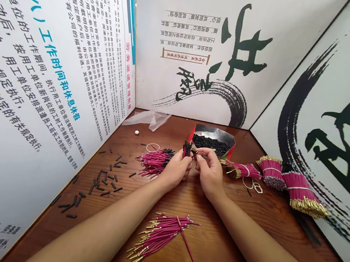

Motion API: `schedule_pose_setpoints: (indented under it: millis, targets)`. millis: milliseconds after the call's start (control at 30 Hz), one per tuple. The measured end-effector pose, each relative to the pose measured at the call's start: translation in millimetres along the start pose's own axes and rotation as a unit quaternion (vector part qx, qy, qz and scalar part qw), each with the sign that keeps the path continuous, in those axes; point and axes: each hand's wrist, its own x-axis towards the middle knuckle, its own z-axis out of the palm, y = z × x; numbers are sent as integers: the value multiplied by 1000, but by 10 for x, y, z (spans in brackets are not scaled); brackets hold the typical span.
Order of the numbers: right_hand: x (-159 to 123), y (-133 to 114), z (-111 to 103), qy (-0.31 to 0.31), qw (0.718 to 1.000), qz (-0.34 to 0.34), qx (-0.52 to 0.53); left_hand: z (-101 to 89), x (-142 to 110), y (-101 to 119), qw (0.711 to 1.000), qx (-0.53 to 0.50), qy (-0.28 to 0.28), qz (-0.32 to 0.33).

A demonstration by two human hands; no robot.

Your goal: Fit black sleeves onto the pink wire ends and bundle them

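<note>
My left hand (177,168) is closed around a small bunch of pink wires with black sleeved tips (186,149), held upright above the wooden table (228,241). My right hand (209,168) pinches at the top of that same bunch, fingertips meeting the left hand's; whether it holds a wire or a black sleeve is too small to tell. Just behind the hands stands a red box of black sleeves (212,142). A pile of pink wires with black tips (154,160) lies left of my left hand. A loose heap of pink wires with gold ends (158,234) lies between my forearms.
Bundles of pink wires tied with bands (284,180) lie at the right. Black sleeves (104,179) are scattered at the left. A clear plastic bag (149,119) and rubber bands (152,147) lie further back. Printed boards wall in the table on the left, back and right.
</note>
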Motion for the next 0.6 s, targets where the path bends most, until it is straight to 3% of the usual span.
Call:
schedule_pose_setpoints:
  millis: [600]
  targets:
    - [-2, -34, 2, 18, 1000, 10, -17, 22, -23, 9, 999, 1, 37, 31]
